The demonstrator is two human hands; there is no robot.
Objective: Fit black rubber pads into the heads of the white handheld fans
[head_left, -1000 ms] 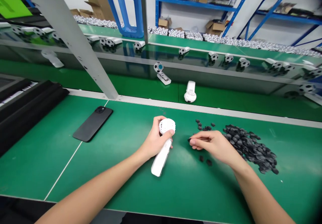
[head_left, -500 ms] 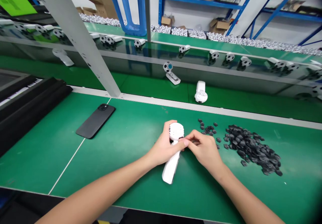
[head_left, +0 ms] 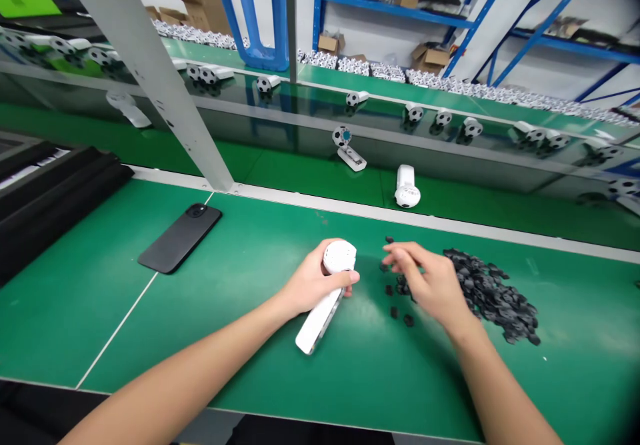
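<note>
The left hand [head_left: 313,284] is clamped around a white handheld fan [head_left: 327,292], thumb lying across the neck just under the round head, the handle slanting down toward the near edge of the green bench [head_left: 250,312]. The right hand [head_left: 427,278] hovers just beside the fan's head, fingers [head_left: 400,253] loosely spread and curled downward, with nothing visibly pinched between them. Under and around that hand a few small black parts [head_left: 395,302] lie scattered on the bench; just beyond it, toward the right edge, sits the heap of black parts [head_left: 495,298], loose on the surface and in no container. A black phone [head_left: 180,237] lies flat well to the left, near the foot of a slanting grey post [head_left: 160,85]. Black foam trays [head_left: 50,198] rest at the left edge. Past the far edge, on the lower green belt [head_left: 300,172], lie a white fan body [head_left: 407,186] and a football-patterned fan [head_left: 349,146].
</note>
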